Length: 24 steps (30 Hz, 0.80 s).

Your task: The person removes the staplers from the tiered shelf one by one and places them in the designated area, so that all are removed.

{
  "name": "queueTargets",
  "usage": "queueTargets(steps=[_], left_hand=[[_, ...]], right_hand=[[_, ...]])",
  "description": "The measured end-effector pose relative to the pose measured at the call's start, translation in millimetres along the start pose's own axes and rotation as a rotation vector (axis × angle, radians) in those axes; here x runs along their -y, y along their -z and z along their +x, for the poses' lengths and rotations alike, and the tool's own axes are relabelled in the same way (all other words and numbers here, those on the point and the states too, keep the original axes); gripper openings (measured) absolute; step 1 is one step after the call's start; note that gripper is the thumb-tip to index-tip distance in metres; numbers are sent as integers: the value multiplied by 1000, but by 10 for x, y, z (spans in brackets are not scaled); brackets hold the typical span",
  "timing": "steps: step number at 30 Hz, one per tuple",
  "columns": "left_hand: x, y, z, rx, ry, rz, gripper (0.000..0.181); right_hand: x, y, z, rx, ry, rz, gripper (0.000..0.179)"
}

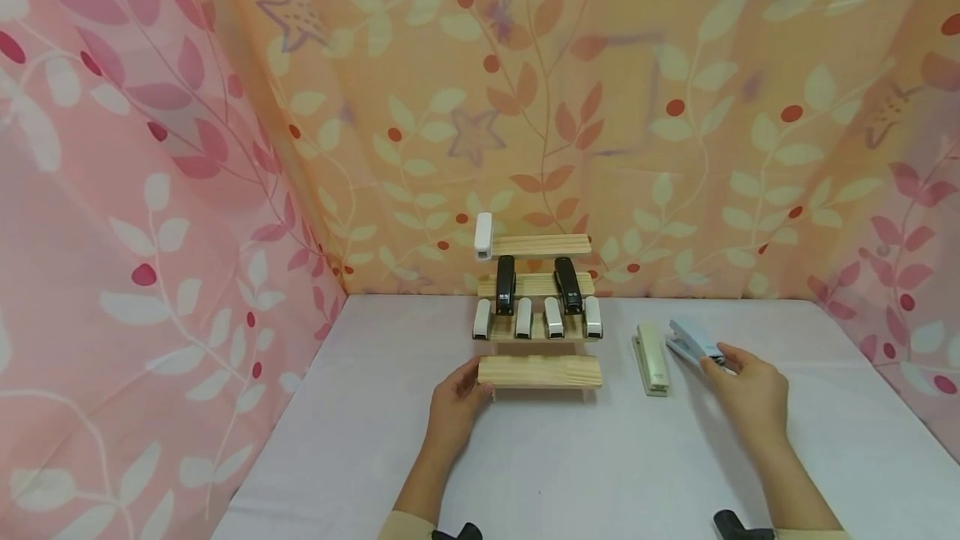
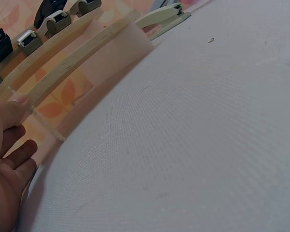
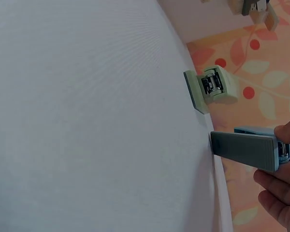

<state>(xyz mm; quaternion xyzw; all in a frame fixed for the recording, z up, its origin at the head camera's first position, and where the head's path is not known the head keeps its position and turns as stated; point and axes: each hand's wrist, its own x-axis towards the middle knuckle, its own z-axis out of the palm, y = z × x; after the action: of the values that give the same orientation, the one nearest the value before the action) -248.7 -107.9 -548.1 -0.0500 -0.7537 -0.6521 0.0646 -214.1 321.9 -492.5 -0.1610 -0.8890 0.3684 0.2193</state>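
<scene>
My left hand [image 1: 453, 407] pinches the left end of the lowest board of a tiered rack [image 1: 540, 372], with the thumb [image 2: 14, 107] against the board's end. The rack has pale wooden boards. My right hand [image 1: 750, 394] holds a light blue stapler [image 1: 696, 340] by one end, between thumb and fingers. In the right wrist view, the stapler's flat grey base [image 3: 246, 151] faces the camera and its far end is close to the tabletop. A pale green stapler [image 1: 651, 359] lies on the table, between the rack and the blue stapler.
On the rack's top board is a white stapler [image 1: 483, 236] at the left. Below stand two black staplers, one left [image 1: 506, 284] and one right [image 1: 568, 284]. Several small white-topped staplers [image 1: 553, 317] line the third board. Patterned curtains [image 1: 540, 107] close off the white table's [image 1: 600, 465] back and sides.
</scene>
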Motion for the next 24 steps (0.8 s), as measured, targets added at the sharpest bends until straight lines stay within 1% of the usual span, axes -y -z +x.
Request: queueTargets(steps=[3,6,11,19,24], left_hand=[[-6,-1,-6,-2,2,4,58],[-15,-7,-6,-1,5,5,58],[-15,-10,3,-2,-1,17,59],[-23,0,-13,2,15,29,60],[-9,-1,-7,-2,22,25,60]], right_hand=[[-11,-5,-8,21,7,-2,54],[-26,29,1,74,8,-57,58],[-33,87,34,165,38,-139,59],[-79,87,52,241,54,-160,54],[-135,77,66,290,66,-147,58]])
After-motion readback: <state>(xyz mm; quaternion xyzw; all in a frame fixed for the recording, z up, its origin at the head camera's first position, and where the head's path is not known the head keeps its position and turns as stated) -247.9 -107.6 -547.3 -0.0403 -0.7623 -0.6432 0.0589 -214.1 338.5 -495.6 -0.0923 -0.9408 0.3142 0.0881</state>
